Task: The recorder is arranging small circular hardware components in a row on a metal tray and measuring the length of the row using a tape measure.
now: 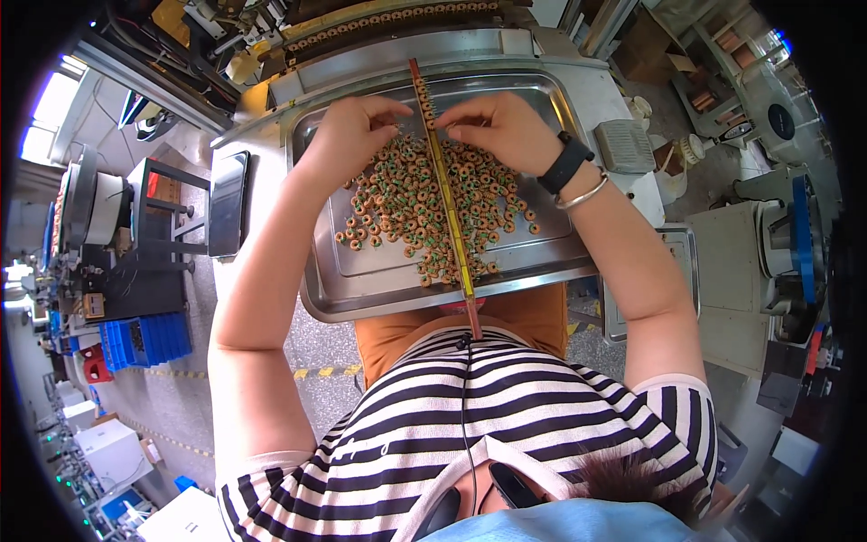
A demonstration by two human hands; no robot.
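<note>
1. A long, narrow yellow strip (451, 212) with copper-coloured ends is seen laid across a metal tray (327, 303), over the middle of a heap of rings. Its long axis is pointed away from the wearer's body, with the far end tipped slightly to the left; the tray's near and far rims are both crossed.

2. At the strip's far stretch, a row of small rings (423, 90) is lined up along its length.

3. The strip is flanked by two bare hands near that row. By the right hand (492, 126) it is approached more closely: the strip lies just left of the fingertips, which are touching it or nearly so. Thumb and forefinger are bent toward each other; whether anything is pinched there cannot be told.

4. From the left hand (359, 131), the strip lies to the right, across a small gap. The fingers are half curled, the thumb set below; whether a ring is held cannot be told.

5. Below both hands, the heap of loose copper-and-green rings (393, 203) is spread on either side of the strip.

6. Farther out, a black phone (228, 203) is placed left of the tray; a dark watch (566, 163) is worn on the right wrist.
</note>
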